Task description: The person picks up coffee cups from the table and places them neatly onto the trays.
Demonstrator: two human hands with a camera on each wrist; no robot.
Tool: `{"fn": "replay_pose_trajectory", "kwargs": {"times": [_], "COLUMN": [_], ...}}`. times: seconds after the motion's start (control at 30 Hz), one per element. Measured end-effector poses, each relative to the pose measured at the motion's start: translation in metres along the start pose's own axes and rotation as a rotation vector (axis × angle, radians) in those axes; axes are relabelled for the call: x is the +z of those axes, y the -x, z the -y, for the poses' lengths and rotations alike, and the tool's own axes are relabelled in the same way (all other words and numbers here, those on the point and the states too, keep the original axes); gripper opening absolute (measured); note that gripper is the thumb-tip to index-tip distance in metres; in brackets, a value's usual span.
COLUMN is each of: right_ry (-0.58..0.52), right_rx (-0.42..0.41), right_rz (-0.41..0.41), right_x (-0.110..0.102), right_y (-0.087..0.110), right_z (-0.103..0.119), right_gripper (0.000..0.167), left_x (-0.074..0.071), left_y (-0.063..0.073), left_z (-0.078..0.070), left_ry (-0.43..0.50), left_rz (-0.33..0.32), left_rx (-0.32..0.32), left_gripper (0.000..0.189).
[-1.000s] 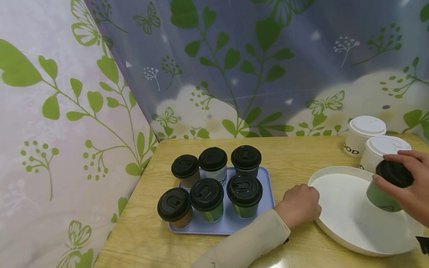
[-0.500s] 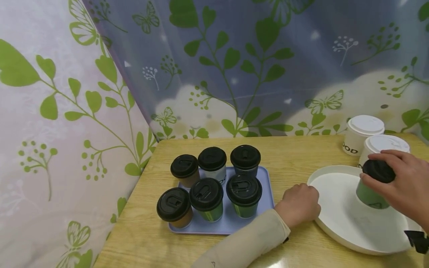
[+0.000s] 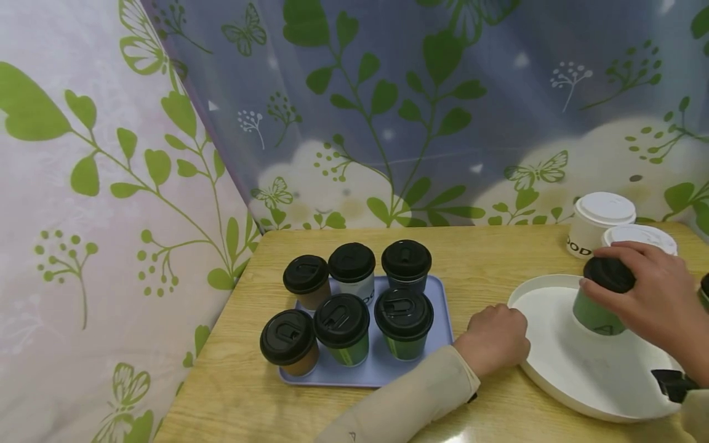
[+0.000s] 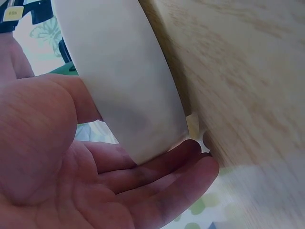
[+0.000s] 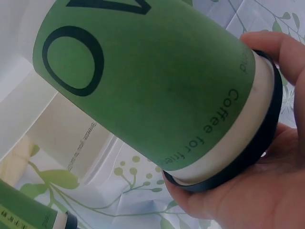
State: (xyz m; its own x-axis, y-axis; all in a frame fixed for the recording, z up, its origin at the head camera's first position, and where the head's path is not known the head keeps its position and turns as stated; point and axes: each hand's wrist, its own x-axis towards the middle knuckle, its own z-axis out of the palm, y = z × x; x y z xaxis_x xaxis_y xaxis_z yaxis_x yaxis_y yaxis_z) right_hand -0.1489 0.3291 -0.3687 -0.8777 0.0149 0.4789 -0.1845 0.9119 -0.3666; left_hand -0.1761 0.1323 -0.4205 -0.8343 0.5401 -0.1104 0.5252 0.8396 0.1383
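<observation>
At lower centre, six black-lidded cups (image 3: pixel 341 320) are standing close together on a lilac tray (image 3: pixel 441 311), which is probably keeping them grouped. Further right, the left hand (image 3: pixel 493 340) is pinching the wall of the white tray (image 3: pixel 554 351), seemingly to steady it. At right, the right hand (image 3: pixel 650 295) is gripping the green cup (image 3: pixel 597 314) around its top, above the white tray's surface, perhaps for keeping it upright.

And across goes the green cup (image 3: pixel 597 315), the right hand (image 3: pixel 653 295) carrying it leftward over the tray (image 3: pixel 600 381) and a touch farther back, away from the right side where it was a second ago! Behind, the nearer white cup (image 3: pixel 639 235) loses its body from sight; the wrist strap (image 3: pixel 671 384) slides in, sleeve (image 3: pixel 696 412) following, and another cup (image 3: pixel 705 291) peeks in far right.
</observation>
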Motion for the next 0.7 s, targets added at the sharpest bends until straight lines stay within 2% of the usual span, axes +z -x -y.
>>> {"fn": "replay_pose_trajectory", "kwargs": {"times": [0.27, 0.7], "right_ry": [-0.020, 0.007], "right_rx": [-0.026, -0.005], "right_rz": [0.027, 0.019], "right_x": [0.006, 0.004], "right_y": [-0.008, -0.001], "right_z": [0.003, -0.008], "right_gripper": [0.048, 0.048], "left_x": [0.001, -0.001], "left_y": [-0.001, 0.003], "left_z": [0.000, 0.000], "left_ry": [-0.006, -0.004], "left_rz": [-0.003, -0.014], "left_rx": [0.000, 0.013], "left_gripper": [0.029, 0.031]}}
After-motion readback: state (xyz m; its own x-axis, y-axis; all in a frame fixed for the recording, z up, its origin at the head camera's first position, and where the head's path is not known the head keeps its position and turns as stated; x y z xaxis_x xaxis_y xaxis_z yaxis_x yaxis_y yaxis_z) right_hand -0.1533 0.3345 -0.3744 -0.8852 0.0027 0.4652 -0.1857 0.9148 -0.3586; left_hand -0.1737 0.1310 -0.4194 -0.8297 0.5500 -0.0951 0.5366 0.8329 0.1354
